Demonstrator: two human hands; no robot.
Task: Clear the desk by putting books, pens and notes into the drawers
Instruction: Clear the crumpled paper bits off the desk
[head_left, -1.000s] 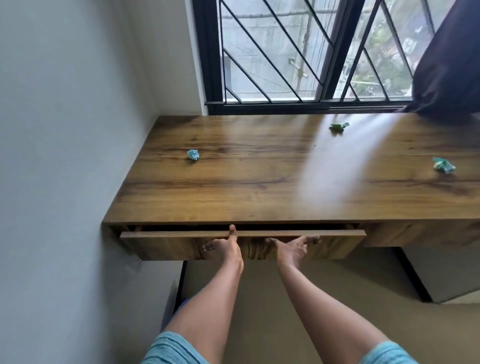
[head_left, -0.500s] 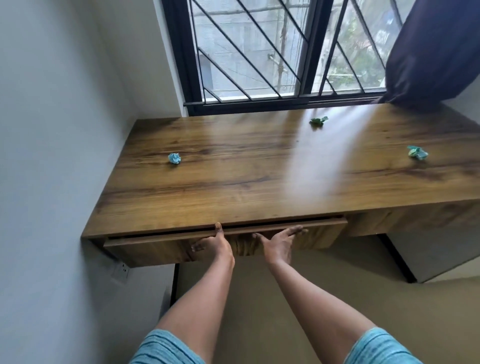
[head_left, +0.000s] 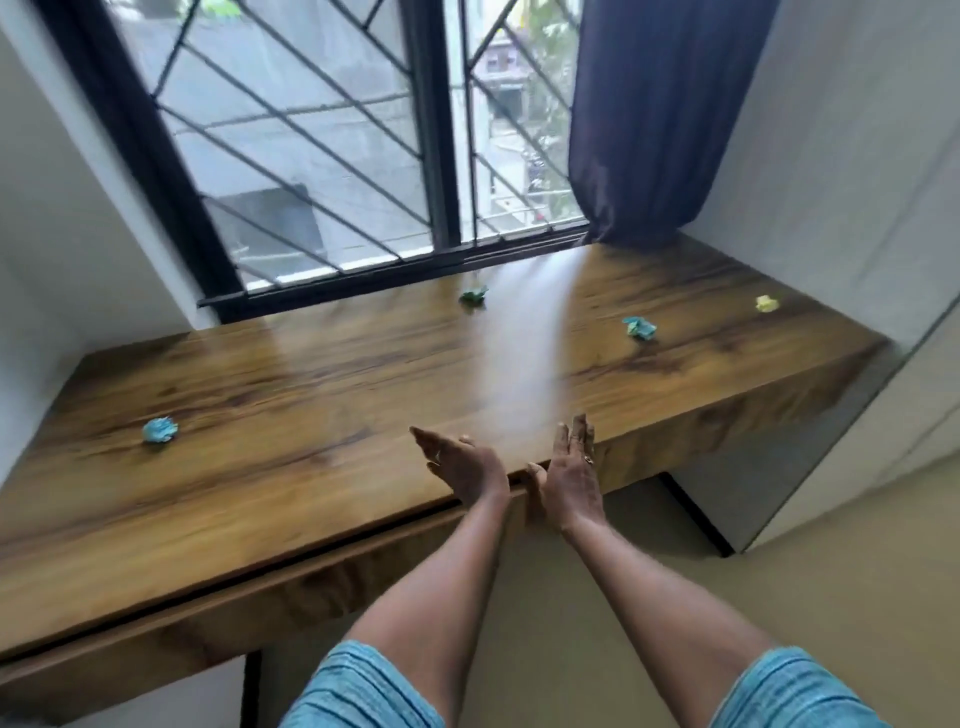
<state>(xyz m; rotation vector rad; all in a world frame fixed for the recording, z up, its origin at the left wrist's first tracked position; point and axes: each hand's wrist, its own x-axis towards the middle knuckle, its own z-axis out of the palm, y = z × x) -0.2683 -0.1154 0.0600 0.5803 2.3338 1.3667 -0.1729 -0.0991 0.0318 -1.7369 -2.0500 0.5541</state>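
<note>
A long wooden desk (head_left: 311, 415) with dark grain runs under the black-barred window (head_left: 322, 156), from the white wall on my left to the grey wall on my right. A dark blue curtain (head_left: 654, 119) hangs at the window's right side, its hem touching the back of the desktop. Under the front edge, the wide wooden drawer (head_left: 218, 618) sits pushed in, with only a thin dark gap showing along its top.

My left hand (head_left: 465, 467) is raised over the front edge of the desk, palm turned inward, fingers straight and loosely together, holding nothing. My right hand (head_left: 569, 478) is just beside it, upright, fingers straight and close together, thumb low by the desk edge, also holding nothing. Light blue sleeves (head_left: 363, 686) cover my upper arms.

Four small crumpled paper notes lie well apart on the desktop: a blue note (head_left: 159, 429) far left, a green note (head_left: 474, 296) near the window, a teal note (head_left: 640, 327) to the right, and a yellow note (head_left: 767, 303) nearest the right wall.
</note>
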